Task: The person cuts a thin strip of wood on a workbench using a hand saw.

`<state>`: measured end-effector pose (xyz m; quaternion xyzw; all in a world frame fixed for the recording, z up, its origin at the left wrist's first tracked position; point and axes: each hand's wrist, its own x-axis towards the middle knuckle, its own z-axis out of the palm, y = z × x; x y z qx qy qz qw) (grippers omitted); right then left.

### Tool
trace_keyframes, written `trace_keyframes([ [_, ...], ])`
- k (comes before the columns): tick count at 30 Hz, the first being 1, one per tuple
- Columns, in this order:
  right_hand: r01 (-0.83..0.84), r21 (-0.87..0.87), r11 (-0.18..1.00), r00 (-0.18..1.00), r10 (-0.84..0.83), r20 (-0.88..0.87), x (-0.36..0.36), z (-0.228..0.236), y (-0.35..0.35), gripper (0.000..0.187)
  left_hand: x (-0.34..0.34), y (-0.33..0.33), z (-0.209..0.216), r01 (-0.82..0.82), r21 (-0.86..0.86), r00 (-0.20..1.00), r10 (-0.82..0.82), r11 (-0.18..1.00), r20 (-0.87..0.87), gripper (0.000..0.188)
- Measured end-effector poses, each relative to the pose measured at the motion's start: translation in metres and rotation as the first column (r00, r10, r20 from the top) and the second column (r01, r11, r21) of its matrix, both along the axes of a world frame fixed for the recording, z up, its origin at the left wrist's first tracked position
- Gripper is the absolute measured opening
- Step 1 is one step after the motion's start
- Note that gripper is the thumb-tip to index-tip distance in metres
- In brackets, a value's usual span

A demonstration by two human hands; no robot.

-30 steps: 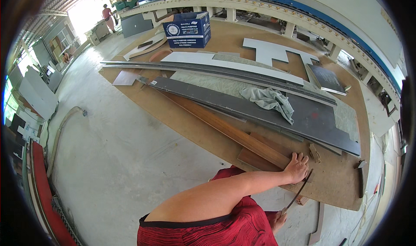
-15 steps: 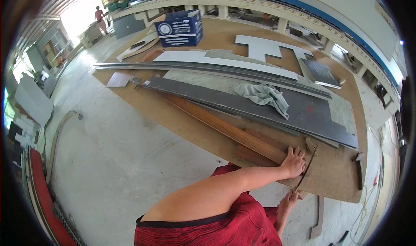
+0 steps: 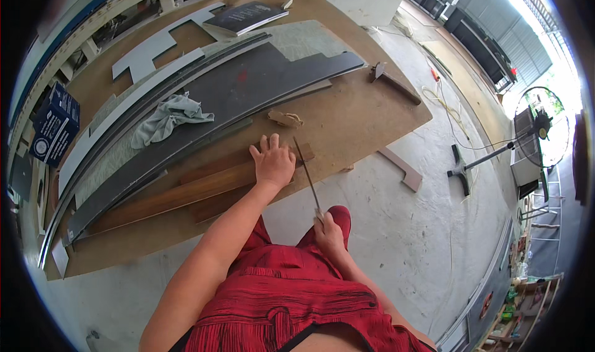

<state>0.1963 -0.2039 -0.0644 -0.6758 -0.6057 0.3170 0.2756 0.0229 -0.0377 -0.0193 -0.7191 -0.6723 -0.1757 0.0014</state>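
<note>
My left hand (image 3: 274, 161) lies on a reddish-brown wooden plank (image 3: 180, 196) near its right end, pressing on it with the fingers spread. Beside it, my right hand (image 3: 330, 233) is closed around the handle of a hand saw. The thin saw blade (image 3: 307, 173) is seen nearly edge-on and slants up past the plank's end (image 3: 305, 152). Whether its teeth touch the wood I cannot tell. More brown boards (image 3: 217, 208) lie under and beside the plank. A small torn tan scrap (image 3: 285, 118) rests just beyond my left hand.
Long dark grey panels (image 3: 273, 73) cover the left of the brown work board (image 3: 347, 113), with a pale green cloth (image 3: 170, 119) on top. A hammer (image 3: 398, 84) lies near its right edge. Further off are a blue box (image 3: 57, 124) and a standing fan (image 3: 540, 126).
My view has swung to the right, bringing the fan and right-hand floor into sight. My left hand stays on the plank's end and my right hand still grips the saw.
</note>
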Motion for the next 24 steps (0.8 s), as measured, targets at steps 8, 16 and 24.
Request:
trace_keyframes([
  [8,-0.024,0.041,0.999,0.999,0.022,0.042,-0.015,0.004,0.043,0.027,0.001,-0.011,0.004,-0.008,-0.043,1.000,0.009,0.999,0.029,0.031],
  [16,-0.012,-0.064,0.998,0.998,0.016,0.055,0.005,0.003,-0.017,0.029,0.000,-0.007,0.013,-0.015,-0.085,0.999,0.018,0.996,0.038,0.031],
  [24,-0.020,0.119,0.993,1.000,0.018,0.014,-0.019,0.006,0.066,0.028,0.005,-0.006,0.002,-0.018,-0.069,1.000,0.018,0.997,0.004,0.030],
])
